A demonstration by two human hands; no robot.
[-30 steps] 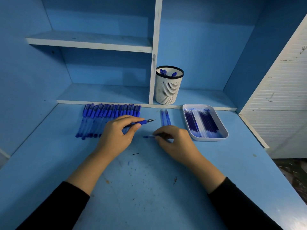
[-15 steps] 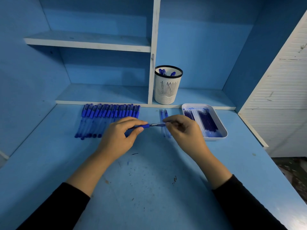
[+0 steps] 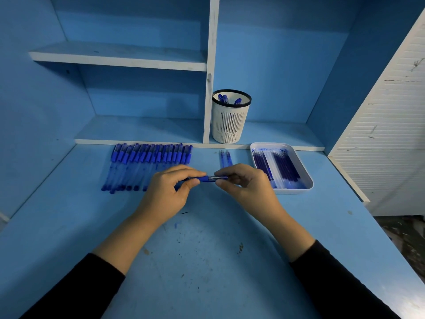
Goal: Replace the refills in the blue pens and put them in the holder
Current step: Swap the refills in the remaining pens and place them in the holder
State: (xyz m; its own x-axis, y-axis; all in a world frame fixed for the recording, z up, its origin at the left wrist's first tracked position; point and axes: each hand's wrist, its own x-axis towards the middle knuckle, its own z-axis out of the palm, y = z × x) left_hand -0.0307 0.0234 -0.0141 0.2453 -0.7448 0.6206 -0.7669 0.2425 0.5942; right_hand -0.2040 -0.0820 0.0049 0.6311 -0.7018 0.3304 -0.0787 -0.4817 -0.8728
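A blue pen (image 3: 203, 179) is held level above the desk between both hands. My left hand (image 3: 169, 192) grips its barrel, fingers curled round it. My right hand (image 3: 247, 184) pinches the pen's metal tip end (image 3: 218, 178). Behind my left hand a row of several blue pens (image 3: 147, 164) lies side by side. Two loose refills (image 3: 225, 157) lie just beyond my right hand. A white tray (image 3: 299, 191) at the right holds several refills. The white mesh holder (image 3: 230, 120), with a few blue pens in it, stands on the low shelf behind.
The blue desk (image 3: 207, 261) is ink-stained in the middle. A white upright divider (image 3: 210, 72) rises just left of the holder, with a shelf (image 3: 119, 56) at upper left. A white slatted panel (image 3: 391, 134) bounds the right side.
My right hand lifted from the desk, where it held a refill, up to the tip of the pen in my left hand, and now pinches the tip end.
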